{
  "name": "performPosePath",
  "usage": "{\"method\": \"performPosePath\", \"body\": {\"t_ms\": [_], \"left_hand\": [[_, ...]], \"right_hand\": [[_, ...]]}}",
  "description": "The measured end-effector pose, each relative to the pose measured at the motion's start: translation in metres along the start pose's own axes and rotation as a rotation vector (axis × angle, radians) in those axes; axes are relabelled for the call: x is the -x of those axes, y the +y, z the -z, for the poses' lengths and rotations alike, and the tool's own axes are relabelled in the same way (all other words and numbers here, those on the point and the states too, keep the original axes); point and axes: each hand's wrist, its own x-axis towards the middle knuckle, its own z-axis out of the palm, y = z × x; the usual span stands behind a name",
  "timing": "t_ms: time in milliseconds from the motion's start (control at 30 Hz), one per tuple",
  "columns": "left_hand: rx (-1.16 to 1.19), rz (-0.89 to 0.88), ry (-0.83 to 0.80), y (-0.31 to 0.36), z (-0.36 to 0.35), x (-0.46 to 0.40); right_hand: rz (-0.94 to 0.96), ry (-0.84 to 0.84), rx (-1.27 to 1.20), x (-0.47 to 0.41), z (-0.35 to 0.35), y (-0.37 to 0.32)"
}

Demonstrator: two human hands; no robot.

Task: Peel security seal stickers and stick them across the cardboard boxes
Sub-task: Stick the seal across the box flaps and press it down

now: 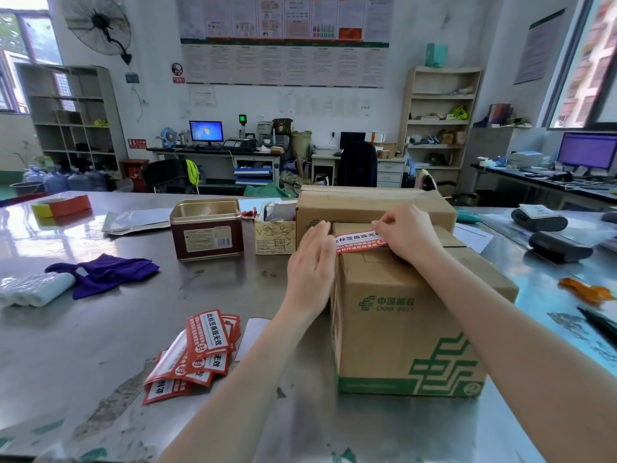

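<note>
A cardboard box (400,315) with green China Post print stands on the metal table in front of me. A red and white seal sticker (359,241) lies across its top at the far left edge. My left hand (312,269) lies flat with straight fingers against the box's left side, at the sticker's left end. My right hand (409,232) rests on the box top with curled fingers on the sticker's right end. A second, larger cardboard box (367,203) stands right behind. A pile of several seal stickers (197,355) lies on the table at the lower left.
A gold and maroon open tin (207,228) and a small open carton (275,233) stand left of the boxes. A purple cloth (107,272) and a white wrapped pack (33,289) lie far left. Black devices (557,245) sit at the right. White backing paper (250,335) lies beside the stickers.
</note>
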Motion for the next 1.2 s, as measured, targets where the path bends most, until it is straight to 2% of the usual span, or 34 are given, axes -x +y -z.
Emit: {"method": "performPosePath", "body": {"t_ms": [100,233,367,700,767,1033,1200], "left_hand": [[0.093,0.049,-0.212,-0.002,-0.008,0.008],[0.303,0.156,-0.322,-0.003,-0.011,0.014],[0.379,0.126,-0.362,-0.002,-0.013,0.022],[0.476,0.085,-0.334,-0.004,-0.014,0.039],[0.424,0.087,-0.333,-0.010,-0.013,0.036],[0.419,0.049,-0.178,-0.018,-0.010,0.043],[0.343,0.014,0.118,-0.015,0.004,0.031]], "right_hand": [[0.002,0.001,0.006,0.001,0.000,-0.001],[-0.002,0.001,0.012,0.002,0.001,-0.001],[-0.024,-0.007,0.009,0.003,0.000,-0.001],[-0.033,-0.001,0.002,0.003,-0.001,0.000],[-0.040,0.015,0.012,0.004,-0.002,0.001],[-0.002,0.047,0.153,0.007,-0.006,0.000],[-0.007,0.059,0.181,0.007,-0.006,0.001]]}}
